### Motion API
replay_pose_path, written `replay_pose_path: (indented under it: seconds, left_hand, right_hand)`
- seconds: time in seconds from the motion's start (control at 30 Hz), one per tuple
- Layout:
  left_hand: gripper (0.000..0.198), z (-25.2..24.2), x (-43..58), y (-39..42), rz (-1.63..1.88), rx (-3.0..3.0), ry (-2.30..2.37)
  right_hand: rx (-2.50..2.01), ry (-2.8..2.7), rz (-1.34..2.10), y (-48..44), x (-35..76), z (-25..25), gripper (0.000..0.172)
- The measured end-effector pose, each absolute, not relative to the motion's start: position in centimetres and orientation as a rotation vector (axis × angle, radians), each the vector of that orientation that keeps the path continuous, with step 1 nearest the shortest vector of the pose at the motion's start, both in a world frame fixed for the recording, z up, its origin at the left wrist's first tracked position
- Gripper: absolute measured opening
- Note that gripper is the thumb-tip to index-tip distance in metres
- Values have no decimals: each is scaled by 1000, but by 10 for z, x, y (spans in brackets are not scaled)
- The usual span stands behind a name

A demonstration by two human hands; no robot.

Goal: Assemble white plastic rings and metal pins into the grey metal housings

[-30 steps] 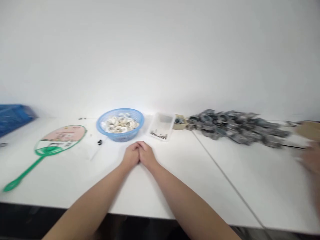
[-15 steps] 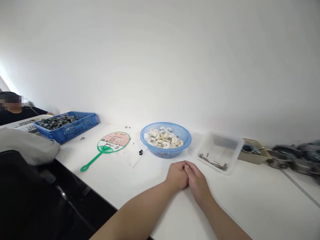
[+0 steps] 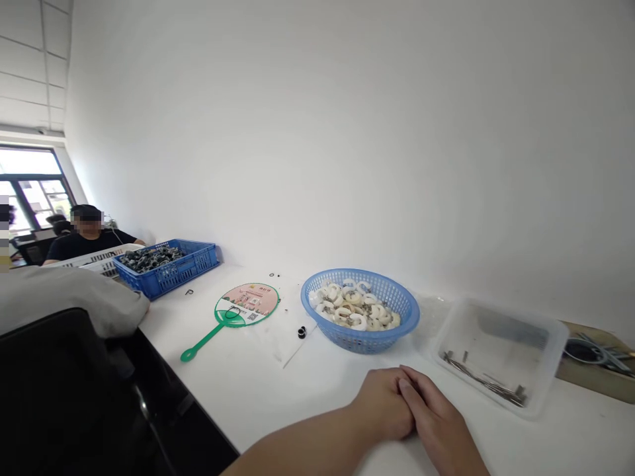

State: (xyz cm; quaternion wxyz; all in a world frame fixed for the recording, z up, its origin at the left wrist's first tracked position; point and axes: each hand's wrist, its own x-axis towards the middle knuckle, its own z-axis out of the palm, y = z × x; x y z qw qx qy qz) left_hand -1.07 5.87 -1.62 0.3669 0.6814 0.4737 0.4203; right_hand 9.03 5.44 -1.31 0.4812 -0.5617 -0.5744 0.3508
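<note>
Your right hand [image 3: 436, 423] lay over your left hand [image 3: 380, 403], seemingly hiding its fingers, and the bottom edge cut off both arms. The right edge cut off the cardboard tray [image 3: 595, 363] and the metal bits [image 3: 583, 350] on it. The small black thing [image 3: 301, 332] by the basket [image 3: 347, 272] was too small to tell. The left edge cut off a person in a grey shirt [image 3: 59, 297], and a dark shape [image 3: 49, 390] hid that person's lower body.

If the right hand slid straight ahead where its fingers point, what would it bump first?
The right hand would probably meet the blue plastic basket first, though depth is hard to judge here.
</note>
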Motion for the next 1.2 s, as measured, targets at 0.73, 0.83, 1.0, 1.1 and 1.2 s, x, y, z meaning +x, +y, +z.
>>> replay_pose_path:
  seconds: [0.73, 0.83, 1.0, 1.1, 1.2]
  left_hand:
    - [18, -16, -15, 58, 1061, 1810, 1190]
    - [18, -18, -15, 58, 1060, 1798, 1185]
    - [18, -25, -13, 60, 1052, 1801, 1179]
    - [17, -29, -13, 61, 1073, 1790, 1155]
    - [17, -31, -12, 61, 1073, 1783, 1177]
  right_hand:
    - [-1357, -1467, 809, 46, 89, -7, 52]
    - [-1350, -1449, 783, 46, 88, -9, 50]
    - [-1355, -1476, 821, 54, 92, -18, 51]
    - [-1363, -1494, 828, 54, 93, -18, 51]
    - [-1352, -1476, 769, 48, 90, -14, 49]
